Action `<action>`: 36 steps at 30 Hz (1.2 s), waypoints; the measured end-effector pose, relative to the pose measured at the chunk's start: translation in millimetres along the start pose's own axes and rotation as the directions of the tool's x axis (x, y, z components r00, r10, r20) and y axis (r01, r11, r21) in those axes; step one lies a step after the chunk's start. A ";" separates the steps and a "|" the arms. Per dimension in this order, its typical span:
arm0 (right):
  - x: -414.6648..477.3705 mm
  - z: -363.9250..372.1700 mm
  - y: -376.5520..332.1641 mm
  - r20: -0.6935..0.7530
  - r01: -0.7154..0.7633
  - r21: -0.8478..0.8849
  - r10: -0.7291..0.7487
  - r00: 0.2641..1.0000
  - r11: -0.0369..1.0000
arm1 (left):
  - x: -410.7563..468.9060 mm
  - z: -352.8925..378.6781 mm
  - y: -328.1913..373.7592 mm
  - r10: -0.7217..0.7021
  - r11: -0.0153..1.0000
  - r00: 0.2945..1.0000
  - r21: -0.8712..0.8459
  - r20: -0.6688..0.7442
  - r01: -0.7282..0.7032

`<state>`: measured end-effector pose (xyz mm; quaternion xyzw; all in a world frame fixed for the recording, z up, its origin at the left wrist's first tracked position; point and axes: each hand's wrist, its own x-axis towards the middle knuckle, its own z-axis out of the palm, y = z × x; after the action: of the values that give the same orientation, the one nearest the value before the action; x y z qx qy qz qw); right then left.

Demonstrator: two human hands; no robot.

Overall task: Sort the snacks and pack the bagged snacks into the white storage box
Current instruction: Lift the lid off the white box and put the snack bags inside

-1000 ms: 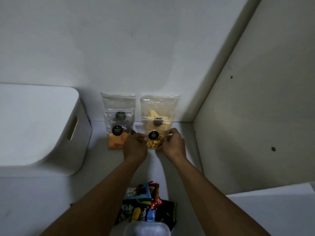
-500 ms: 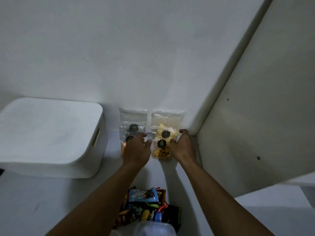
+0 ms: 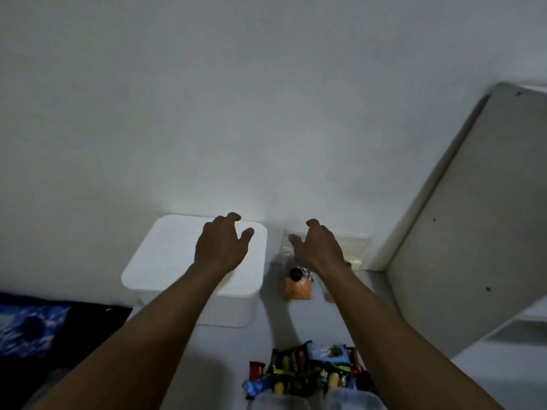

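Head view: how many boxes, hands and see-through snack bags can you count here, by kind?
White storage box: 1
Hands: 2 (left hand, right hand)
Clear snack bags: at least 2 (orange-filled bag, yellow-filled bag); the right hand may hide more
Pile of wrapped snacks: 1, too jumbled to count pieces
Total: at least 6

Seemingly a dim home storage nook: a white cabinet side panel (image 3: 461, 247) with small peg holes stands right of the right hand (image 3: 319, 250), a plain white wall (image 3: 236, 113) beyond both. Dark blue-printed cloth (image 3: 26, 327) lies well left of the left hand (image 3: 220, 248).
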<state>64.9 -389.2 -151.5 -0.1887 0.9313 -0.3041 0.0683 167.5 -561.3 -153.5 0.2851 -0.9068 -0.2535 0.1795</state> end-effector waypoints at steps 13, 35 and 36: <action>-14.8 108.0 -77.3 0.062 -0.156 -0.062 0.160 0.985 0.986 | 31.1 -57.1 -169.8 -0.105 0.989 0.988 0.119 0.114 0.091; -0.7 147.1 -65.4 -0.028 -0.328 0.290 0.351 0.936 0.899 | 39.2 -25.9 -220.5 -0.370 0.917 0.923 -0.114 0.109 0.381; -1.9 147.8 -64.6 -0.041 -0.315 0.308 0.344 0.938 0.898 | 38.4 -26.1 -219.1 -0.369 0.917 0.924 -0.123 0.097 0.379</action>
<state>122.4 -516.4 -232.2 -0.0014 0.8956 -0.4330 0.1025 243.4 -749.3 -248.6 0.4307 -0.8215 -0.3558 0.1145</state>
